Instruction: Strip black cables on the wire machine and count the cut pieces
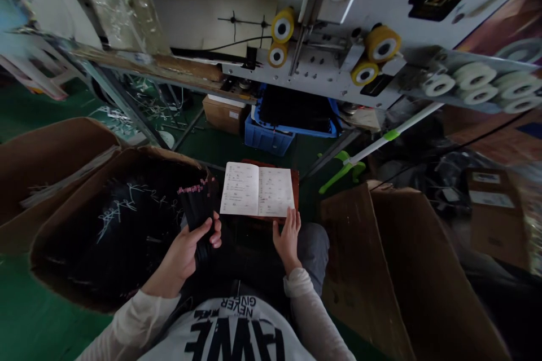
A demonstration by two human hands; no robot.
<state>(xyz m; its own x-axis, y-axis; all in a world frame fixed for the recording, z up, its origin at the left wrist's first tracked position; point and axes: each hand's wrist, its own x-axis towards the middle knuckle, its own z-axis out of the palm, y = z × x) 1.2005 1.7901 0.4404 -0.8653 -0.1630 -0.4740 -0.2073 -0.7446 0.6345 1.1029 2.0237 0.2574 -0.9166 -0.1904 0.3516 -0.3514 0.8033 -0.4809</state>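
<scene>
Black wire bundle [197, 208], gripped in left hand [186, 254], more in cardboard box [51, 237], right hand [288, 237] open

Left hand [190, 251]: I have it closed around a bundle of black cables [197, 208], their upper ends marked with pink tags.
Right hand [287, 237]: I hold it open, fingertips at the lower edge of an open printed booklet [257, 189].
Under the booklet: a brown board [295, 192].
Left of my hands: a cardboard box [55, 237] holding black cables.
Ahead: a blue plastic crate [265, 135], below a machine panel [322, 67] with yellow rollers [283, 25].
</scene>
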